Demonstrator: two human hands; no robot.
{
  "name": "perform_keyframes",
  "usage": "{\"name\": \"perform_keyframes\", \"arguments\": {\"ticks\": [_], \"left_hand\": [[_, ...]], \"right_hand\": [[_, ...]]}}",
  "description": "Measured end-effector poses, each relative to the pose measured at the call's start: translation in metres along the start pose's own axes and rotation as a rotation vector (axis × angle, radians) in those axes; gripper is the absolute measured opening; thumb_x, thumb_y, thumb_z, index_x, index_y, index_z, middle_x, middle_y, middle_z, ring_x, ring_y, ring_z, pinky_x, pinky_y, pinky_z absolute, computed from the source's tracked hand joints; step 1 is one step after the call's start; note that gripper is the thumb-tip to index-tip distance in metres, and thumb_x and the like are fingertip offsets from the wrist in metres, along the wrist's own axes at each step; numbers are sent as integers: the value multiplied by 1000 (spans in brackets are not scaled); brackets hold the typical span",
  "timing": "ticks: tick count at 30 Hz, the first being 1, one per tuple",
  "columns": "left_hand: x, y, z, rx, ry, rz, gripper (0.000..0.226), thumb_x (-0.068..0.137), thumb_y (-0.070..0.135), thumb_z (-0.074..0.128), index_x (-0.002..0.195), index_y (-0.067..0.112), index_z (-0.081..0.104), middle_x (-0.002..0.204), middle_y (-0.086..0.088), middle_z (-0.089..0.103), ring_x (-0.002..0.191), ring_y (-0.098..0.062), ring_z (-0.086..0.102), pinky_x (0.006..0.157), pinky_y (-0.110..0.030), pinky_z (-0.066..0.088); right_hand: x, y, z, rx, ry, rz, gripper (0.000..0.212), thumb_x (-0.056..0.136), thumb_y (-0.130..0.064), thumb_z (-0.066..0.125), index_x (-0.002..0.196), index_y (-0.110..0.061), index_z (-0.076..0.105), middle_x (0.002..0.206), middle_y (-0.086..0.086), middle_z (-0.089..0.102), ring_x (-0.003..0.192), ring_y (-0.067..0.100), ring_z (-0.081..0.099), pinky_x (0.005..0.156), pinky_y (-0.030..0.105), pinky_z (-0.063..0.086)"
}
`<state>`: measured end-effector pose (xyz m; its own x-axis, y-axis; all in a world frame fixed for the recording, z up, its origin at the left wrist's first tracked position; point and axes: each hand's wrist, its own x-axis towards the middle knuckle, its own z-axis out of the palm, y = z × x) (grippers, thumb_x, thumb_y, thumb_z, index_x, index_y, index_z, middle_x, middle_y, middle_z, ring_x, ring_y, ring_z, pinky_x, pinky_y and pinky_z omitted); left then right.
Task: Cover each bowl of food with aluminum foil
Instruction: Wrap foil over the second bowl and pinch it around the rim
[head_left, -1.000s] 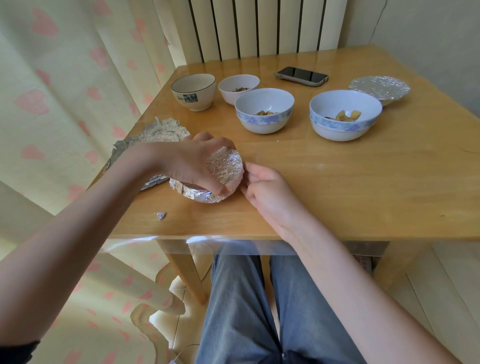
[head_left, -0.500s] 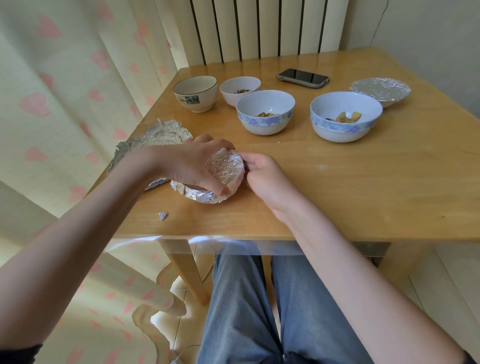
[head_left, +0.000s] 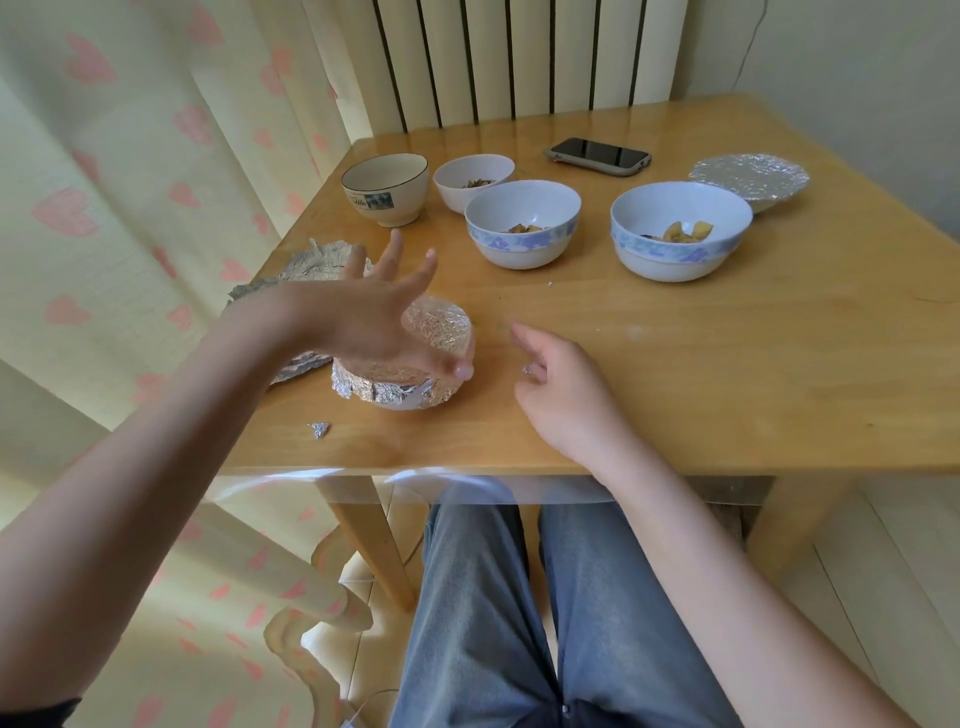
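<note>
Head view: foil-wrapped bowl (head_left: 402, 374) near front edge of table (head_left: 675, 374). Left hand (head_left: 366, 317) spread above it, thumb touching foil. Right hand (head_left: 558, 384) beside, pinching foil scrap (head_left: 529, 369). Foil likely thin, tears easily; crimp at rim.

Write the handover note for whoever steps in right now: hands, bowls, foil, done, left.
Left hand: open, fingers spread over the near foil-wrapped bowl.
Right hand: pinches a small foil scrap.
Done: that near bowl and the far-right covered bowl.
Left: four uncovered bowls: cream bowl, small white bowl, two blue-patterned bowls.
Spare foil sheet lies at the table's left edge; another scrap sits near the front edge.
</note>
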<state>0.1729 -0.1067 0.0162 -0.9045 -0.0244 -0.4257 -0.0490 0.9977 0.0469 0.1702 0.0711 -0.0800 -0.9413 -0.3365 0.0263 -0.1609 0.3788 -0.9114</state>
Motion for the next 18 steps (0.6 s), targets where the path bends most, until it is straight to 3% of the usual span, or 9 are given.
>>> {"name": "perform_keyframes", "arguments": {"ticks": [2,4,7,10,12,14,18], "left_hand": [[0,-7,-2,-89,44,110,128,52,92,57,147,50,-17,156,14,-30,142,-15,-31,117,-54,-5],[3,-13,-3,-81,53,221,114,65,78,66,147,55,-10,157,17,-25,142,-8,-30,118,-51,-5],[12,-16,1,38,-30,282,111,62,72,74,145,61,1,159,21,-18,145,-9,-24,118,-48,-1],[17,-14,8,-26,-43,283,98,55,61,66,140,66,17,157,22,10,147,-13,6,115,-42,16],[17,-15,12,-58,-10,293,97,51,57,62,138,66,22,147,21,22,139,-15,19,109,-35,23],[17,-16,13,-64,5,295,100,44,61,56,138,66,22,143,20,25,135,-15,24,104,-32,25],[18,-16,12,-72,-13,286,100,45,63,56,137,68,20,145,20,24,136,-14,23,111,-38,26]], "right_hand": [[-7,-5,0,-37,87,-24,56,91,4,44,143,-16,40,144,-2,46,128,11,47,106,22,36],[-17,-7,1,31,133,4,49,90,3,48,135,-15,52,130,-3,59,113,7,58,101,21,42],[-32,-13,8,229,2,125,44,90,2,51,132,-10,54,125,2,63,110,9,61,101,31,47],[-36,-21,14,493,-156,231,40,92,7,46,129,-5,54,107,-7,64,114,12,59,100,25,46],[-35,-26,16,546,-224,232,35,93,9,41,107,-13,64,98,-16,62,117,10,57,98,21,46],[-34,-28,16,541,-251,226,40,93,9,39,88,-21,65,104,-18,58,117,7,54,96,19,46],[-27,-26,13,411,-224,216,34,94,5,38,122,-1,58,119,0,60,112,16,60,89,21,52]]}}
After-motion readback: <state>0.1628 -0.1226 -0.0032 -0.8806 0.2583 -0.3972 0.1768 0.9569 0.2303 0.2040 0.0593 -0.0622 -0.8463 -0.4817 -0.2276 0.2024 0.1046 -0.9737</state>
